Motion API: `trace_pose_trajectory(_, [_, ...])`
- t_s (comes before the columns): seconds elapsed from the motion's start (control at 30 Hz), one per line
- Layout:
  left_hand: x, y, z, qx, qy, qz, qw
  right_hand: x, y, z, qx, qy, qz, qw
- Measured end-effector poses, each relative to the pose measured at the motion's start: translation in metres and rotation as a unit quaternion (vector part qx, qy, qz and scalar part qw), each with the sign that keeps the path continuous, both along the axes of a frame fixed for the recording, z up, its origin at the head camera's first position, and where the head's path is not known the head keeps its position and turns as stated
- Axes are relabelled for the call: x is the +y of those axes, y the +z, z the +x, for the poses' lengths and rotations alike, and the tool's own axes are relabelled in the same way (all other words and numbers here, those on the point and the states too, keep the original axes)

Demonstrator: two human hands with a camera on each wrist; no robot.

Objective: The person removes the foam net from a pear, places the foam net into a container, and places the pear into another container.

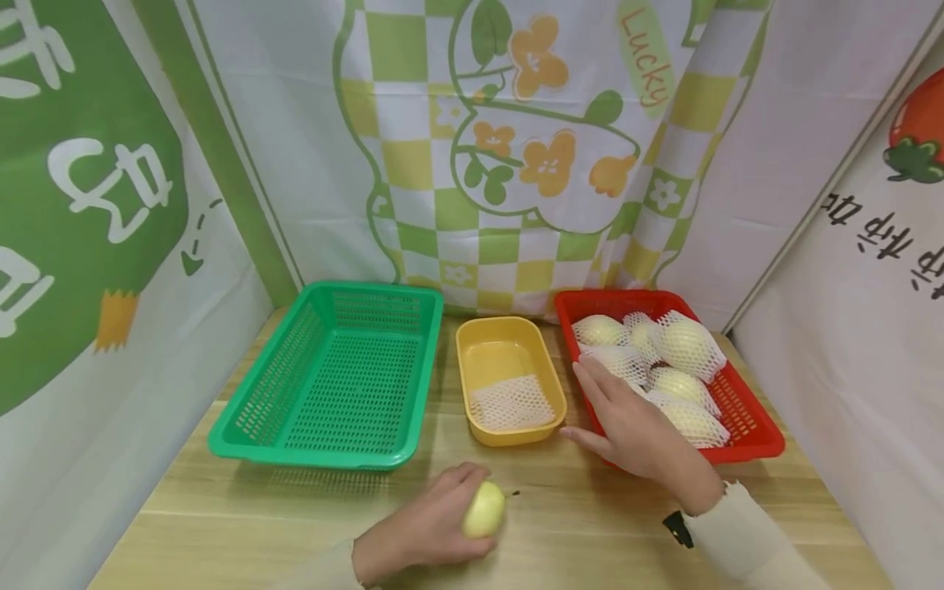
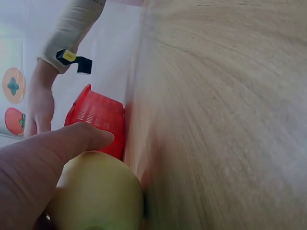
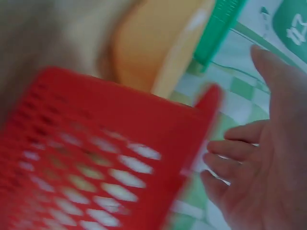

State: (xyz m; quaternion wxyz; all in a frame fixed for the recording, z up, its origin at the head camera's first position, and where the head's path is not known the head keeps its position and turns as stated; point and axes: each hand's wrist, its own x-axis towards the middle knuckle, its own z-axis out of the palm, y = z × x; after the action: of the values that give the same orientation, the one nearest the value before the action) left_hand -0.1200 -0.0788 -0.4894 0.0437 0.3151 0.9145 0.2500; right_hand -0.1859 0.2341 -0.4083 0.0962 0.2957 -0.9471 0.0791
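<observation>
Low over the wood table near its front, my left hand [image 1: 431, 524] grips a round, pale yellow pear [image 1: 484, 512], its dark stem pointing right. The left wrist view shows the thumb [image 2: 72, 143] lying along the pear [image 2: 98, 194], close to the tabletop. My right hand [image 1: 642, 426] is over the near left side of the red basket [image 1: 767, 447], fingers extended and thumb apart, holding nothing. In that basket are several pale fruits in white foam nets [image 1: 686, 348]. The right wrist view has the open palm [image 3: 259, 177] beside the red basket wall [image 3: 144, 110].
Between the baskets stands a yellow tray [image 1: 509, 436] with a flat white foam net [image 1: 512, 403] in it. A green perforated basket [image 1: 310, 456] sits at the left. Printed curtains [image 1: 413, 164] close off the back and sides.
</observation>
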Motion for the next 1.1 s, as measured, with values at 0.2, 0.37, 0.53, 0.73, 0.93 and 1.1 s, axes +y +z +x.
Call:
trace_pose_trajectory(0.2, [0.005,-0.001,0.0,0.002,0.001,-0.009,1.0,0.01,-0.032,0.008,0.035,-0.008,0.011,0.9993])
trace_pose_trajectory(0.37, [0.003,-0.004,0.001,0.031,0.003,0.009,0.9995,0.011,-0.047,0.01,0.082,-0.001,0.015,0.9965])
trace_pose_trajectory(0.53, [0.001,-0.007,0.005,0.041,0.007,0.043,0.9982,0.01,-0.051,0.01,0.076,-0.006,0.023,0.9968])
trace_pose_trajectory(0.73, [-0.004,0.003,0.011,0.031,0.02,0.087,0.9955,0.008,-0.048,0.008,0.033,-0.02,0.044,0.9983])
trace_pose_trajectory(0.93, [-0.012,0.024,0.016,0.067,0.028,0.174,0.9821,0.007,-0.047,0.009,0.027,-0.028,0.048,0.9981])
trace_pose_trajectory(1.1, [-0.024,0.047,0.013,0.123,0.035,0.233,0.964,0.008,-0.05,0.009,0.047,-0.025,0.04,0.9978])
